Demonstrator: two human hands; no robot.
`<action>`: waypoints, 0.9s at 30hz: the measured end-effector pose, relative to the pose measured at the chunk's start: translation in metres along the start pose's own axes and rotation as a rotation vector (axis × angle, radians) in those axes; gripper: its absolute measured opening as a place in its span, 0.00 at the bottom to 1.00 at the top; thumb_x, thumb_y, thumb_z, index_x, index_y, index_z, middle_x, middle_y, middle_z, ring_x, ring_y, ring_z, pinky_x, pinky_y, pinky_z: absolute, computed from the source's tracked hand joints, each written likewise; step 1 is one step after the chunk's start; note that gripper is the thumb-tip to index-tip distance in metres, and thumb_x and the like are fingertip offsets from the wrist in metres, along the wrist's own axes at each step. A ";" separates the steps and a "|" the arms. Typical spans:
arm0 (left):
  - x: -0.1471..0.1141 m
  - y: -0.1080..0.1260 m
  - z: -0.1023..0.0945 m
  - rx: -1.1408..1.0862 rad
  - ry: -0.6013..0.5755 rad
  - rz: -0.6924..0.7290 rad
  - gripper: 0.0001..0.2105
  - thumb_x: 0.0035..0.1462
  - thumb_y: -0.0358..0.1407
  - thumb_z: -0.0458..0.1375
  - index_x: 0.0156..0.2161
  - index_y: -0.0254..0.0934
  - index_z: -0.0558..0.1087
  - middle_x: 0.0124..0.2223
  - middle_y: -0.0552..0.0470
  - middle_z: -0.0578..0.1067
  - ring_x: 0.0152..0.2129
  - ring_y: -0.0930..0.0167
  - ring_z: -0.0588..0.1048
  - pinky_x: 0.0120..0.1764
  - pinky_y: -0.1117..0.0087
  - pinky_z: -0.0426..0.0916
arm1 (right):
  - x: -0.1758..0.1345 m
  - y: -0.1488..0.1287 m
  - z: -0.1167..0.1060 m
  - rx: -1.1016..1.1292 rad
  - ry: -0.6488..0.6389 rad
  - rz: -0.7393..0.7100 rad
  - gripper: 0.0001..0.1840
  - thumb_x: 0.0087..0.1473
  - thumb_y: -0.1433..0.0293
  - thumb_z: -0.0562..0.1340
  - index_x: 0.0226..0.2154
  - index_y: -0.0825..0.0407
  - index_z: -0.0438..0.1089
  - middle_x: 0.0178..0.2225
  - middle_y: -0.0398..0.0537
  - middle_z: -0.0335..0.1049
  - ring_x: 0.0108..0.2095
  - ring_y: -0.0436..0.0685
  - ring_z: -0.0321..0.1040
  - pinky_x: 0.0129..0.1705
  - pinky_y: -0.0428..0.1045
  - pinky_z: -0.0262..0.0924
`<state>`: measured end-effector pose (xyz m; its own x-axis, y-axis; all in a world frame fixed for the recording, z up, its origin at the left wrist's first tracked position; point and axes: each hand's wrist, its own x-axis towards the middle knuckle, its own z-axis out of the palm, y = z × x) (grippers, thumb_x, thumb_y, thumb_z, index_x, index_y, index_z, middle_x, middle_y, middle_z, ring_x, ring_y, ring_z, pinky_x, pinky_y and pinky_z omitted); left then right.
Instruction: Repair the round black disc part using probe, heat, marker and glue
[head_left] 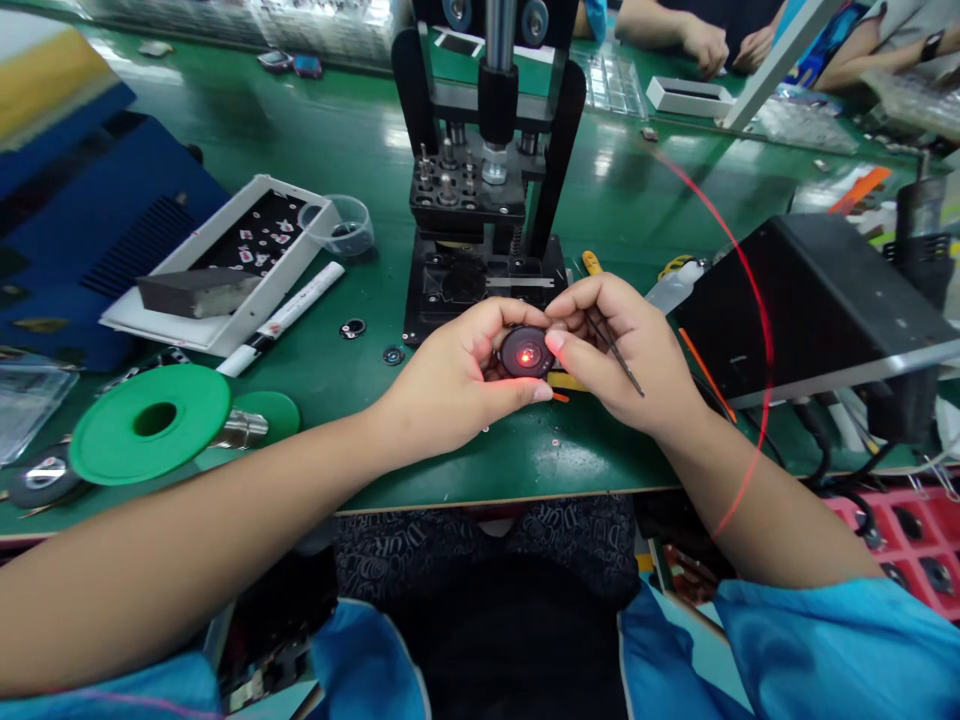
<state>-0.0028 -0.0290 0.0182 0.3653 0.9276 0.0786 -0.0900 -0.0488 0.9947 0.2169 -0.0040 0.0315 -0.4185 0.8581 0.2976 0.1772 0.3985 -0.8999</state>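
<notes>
My left hand (pixel 457 375) is closed around a small round black device (pixel 516 355), which looks like a watch body. A red-orange light glows near the middle of its upturned face. On its right edge press the thumb and fingertips of my right hand (pixel 611 340). Dark thin tweezers (pixel 621 356) are tucked in that same hand, with their tips pointing down toward me. Both hands are just above the green bench, in front of a black hand press (pixel 480 200). What lies under the device is hidden by my fingers.
Left of my hands are small round parts (pixel 352 328), a marker pen (pixel 285 318), a white tray (pixel 225 250) and a green spool (pixel 101 440). A dark sloped box (pixel 825 290) stands at the right. Across the bench, another person's hands (pixel 705 45) are at work.
</notes>
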 end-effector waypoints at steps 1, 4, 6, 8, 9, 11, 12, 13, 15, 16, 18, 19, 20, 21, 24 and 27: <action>0.000 0.000 0.000 0.025 0.010 0.011 0.27 0.54 0.32 0.79 0.57 0.37 0.76 0.55 0.47 0.85 0.46 0.66 0.85 0.48 0.65 0.83 | 0.000 0.000 0.000 0.002 0.001 0.004 0.11 0.69 0.59 0.71 0.47 0.44 0.71 0.40 0.43 0.77 0.39 0.55 0.76 0.42 0.54 0.77; -0.002 -0.002 0.001 0.071 0.029 0.040 0.28 0.56 0.33 0.78 0.60 0.38 0.76 0.59 0.45 0.84 0.50 0.63 0.85 0.51 0.63 0.83 | 0.000 -0.001 0.001 0.009 0.004 0.024 0.13 0.68 0.57 0.72 0.47 0.43 0.71 0.40 0.43 0.77 0.38 0.55 0.76 0.42 0.54 0.78; -0.002 -0.004 0.001 0.087 0.034 0.056 0.28 0.56 0.33 0.78 0.61 0.38 0.76 0.61 0.44 0.84 0.54 0.61 0.85 0.54 0.61 0.83 | 0.000 -0.001 0.001 0.016 0.007 0.030 0.13 0.68 0.58 0.72 0.47 0.43 0.71 0.39 0.43 0.77 0.38 0.55 0.76 0.41 0.54 0.78; -0.002 -0.005 0.001 0.111 0.032 0.066 0.29 0.57 0.33 0.77 0.62 0.38 0.76 0.62 0.43 0.84 0.55 0.60 0.85 0.54 0.60 0.83 | 0.000 -0.001 0.001 0.028 0.013 0.019 0.12 0.67 0.59 0.72 0.47 0.43 0.72 0.39 0.42 0.78 0.37 0.54 0.76 0.40 0.53 0.77; -0.002 -0.006 0.001 0.131 0.033 0.076 0.29 0.58 0.33 0.77 0.63 0.39 0.76 0.62 0.43 0.84 0.56 0.59 0.85 0.54 0.60 0.83 | 0.000 -0.001 0.001 0.033 0.014 0.014 0.11 0.67 0.61 0.72 0.47 0.44 0.72 0.39 0.42 0.78 0.37 0.54 0.76 0.40 0.53 0.77; -0.002 -0.007 0.001 0.168 0.042 0.102 0.29 0.58 0.33 0.77 0.63 0.39 0.77 0.63 0.42 0.84 0.58 0.58 0.85 0.56 0.58 0.83 | 0.000 -0.001 0.001 0.037 0.015 0.013 0.11 0.67 0.62 0.72 0.47 0.44 0.72 0.39 0.42 0.78 0.38 0.54 0.76 0.40 0.52 0.77; -0.002 -0.007 0.001 0.176 0.045 0.110 0.29 0.58 0.33 0.76 0.63 0.39 0.77 0.63 0.43 0.84 0.59 0.58 0.84 0.58 0.57 0.82 | 0.000 -0.001 0.001 0.034 0.015 0.017 0.10 0.67 0.62 0.71 0.47 0.44 0.72 0.39 0.42 0.78 0.37 0.54 0.76 0.40 0.52 0.76; -0.002 -0.008 0.000 0.179 0.044 0.110 0.28 0.59 0.33 0.76 0.63 0.39 0.77 0.64 0.43 0.84 0.59 0.58 0.84 0.58 0.57 0.82 | 0.000 -0.001 0.001 0.030 0.014 0.020 0.10 0.67 0.62 0.71 0.47 0.44 0.72 0.39 0.42 0.78 0.37 0.54 0.76 0.40 0.53 0.76; -0.003 -0.008 0.000 0.186 0.041 0.104 0.28 0.59 0.33 0.75 0.63 0.39 0.77 0.63 0.43 0.84 0.59 0.57 0.84 0.58 0.56 0.83 | 0.000 -0.001 0.001 0.033 0.013 0.018 0.10 0.67 0.62 0.72 0.47 0.44 0.72 0.39 0.42 0.77 0.37 0.54 0.76 0.40 0.52 0.76; -0.003 -0.008 0.000 0.196 0.042 0.111 0.28 0.59 0.33 0.75 0.63 0.40 0.77 0.63 0.43 0.84 0.59 0.57 0.84 0.58 0.56 0.82 | 0.000 -0.002 0.001 0.042 0.013 0.013 0.10 0.67 0.63 0.72 0.47 0.44 0.72 0.39 0.42 0.77 0.37 0.54 0.75 0.40 0.52 0.76; -0.003 -0.008 -0.001 0.223 0.046 0.123 0.28 0.59 0.34 0.76 0.63 0.40 0.78 0.63 0.43 0.84 0.58 0.57 0.84 0.57 0.57 0.82 | 0.000 -0.002 0.001 0.064 0.013 0.010 0.09 0.67 0.65 0.72 0.47 0.44 0.73 0.39 0.42 0.78 0.37 0.53 0.75 0.40 0.51 0.75; -0.003 -0.008 -0.001 0.230 0.044 0.119 0.28 0.60 0.34 0.76 0.64 0.40 0.78 0.63 0.43 0.84 0.57 0.58 0.85 0.56 0.58 0.82 | 0.000 -0.002 0.001 0.070 0.016 0.009 0.09 0.67 0.65 0.72 0.47 0.44 0.73 0.39 0.42 0.78 0.37 0.53 0.75 0.40 0.51 0.75; -0.003 -0.008 -0.001 0.230 0.040 0.112 0.28 0.60 0.35 0.76 0.64 0.39 0.78 0.63 0.43 0.84 0.56 0.58 0.85 0.54 0.58 0.82 | 0.000 -0.002 0.001 0.072 0.018 0.009 0.09 0.66 0.65 0.72 0.46 0.44 0.73 0.39 0.42 0.78 0.37 0.53 0.75 0.39 0.51 0.75; -0.003 -0.007 -0.001 0.228 0.038 0.105 0.28 0.60 0.35 0.75 0.64 0.39 0.77 0.63 0.43 0.84 0.56 0.58 0.85 0.53 0.59 0.83 | 0.000 -0.002 0.001 0.070 0.018 0.010 0.09 0.66 0.65 0.72 0.46 0.44 0.73 0.39 0.42 0.78 0.37 0.53 0.75 0.39 0.51 0.75; -0.002 -0.006 -0.001 0.232 0.042 0.118 0.28 0.60 0.34 0.75 0.64 0.38 0.77 0.63 0.43 0.84 0.58 0.58 0.84 0.57 0.58 0.82 | 0.000 -0.002 0.001 0.044 0.011 0.016 0.10 0.67 0.63 0.72 0.47 0.44 0.73 0.39 0.42 0.78 0.37 0.53 0.76 0.40 0.51 0.76; -0.003 -0.006 -0.001 0.212 0.037 0.108 0.28 0.60 0.34 0.75 0.64 0.38 0.77 0.63 0.42 0.84 0.59 0.58 0.85 0.59 0.57 0.82 | 0.000 -0.002 0.000 0.012 0.013 0.019 0.11 0.67 0.61 0.72 0.47 0.44 0.72 0.39 0.42 0.78 0.37 0.54 0.76 0.40 0.52 0.77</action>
<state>-0.0039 -0.0311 0.0116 0.3292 0.9256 0.1868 0.0715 -0.2217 0.9725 0.2161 -0.0048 0.0334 -0.4037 0.8695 0.2845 0.1744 0.3783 -0.9091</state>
